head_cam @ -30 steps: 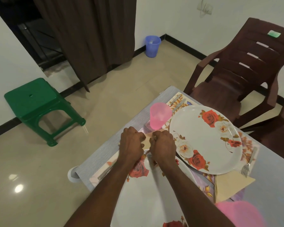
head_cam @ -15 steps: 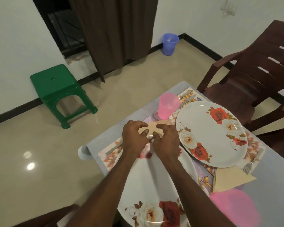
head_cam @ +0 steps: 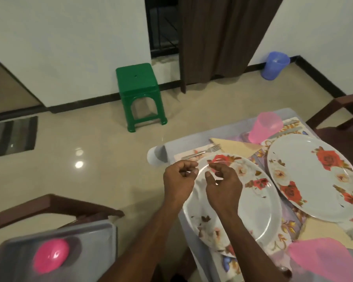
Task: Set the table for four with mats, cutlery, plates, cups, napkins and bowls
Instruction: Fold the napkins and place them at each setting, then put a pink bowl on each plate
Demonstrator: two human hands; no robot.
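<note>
Both hands (head_cam: 200,184) have left the napkin (head_cam: 235,147); two plates (head_cam: 253,202).

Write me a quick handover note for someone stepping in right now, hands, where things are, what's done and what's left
Left hand and right hand: both empty, fingers loosely curled, hovering over the near floral plate.
Near setting: plate on its floral mat, fork beyond the plate, folded beige napkin past the fork.
Far setting: second floral plate, pink cup and cutlery beside it.
Another pink cup, blurred, bottom right, with a second beige napkin next to it.
Pink bowl waits on the grey tray at lower left.
Done: two places mostly laid. Left: bowls; the other two places are out of view.
</note>
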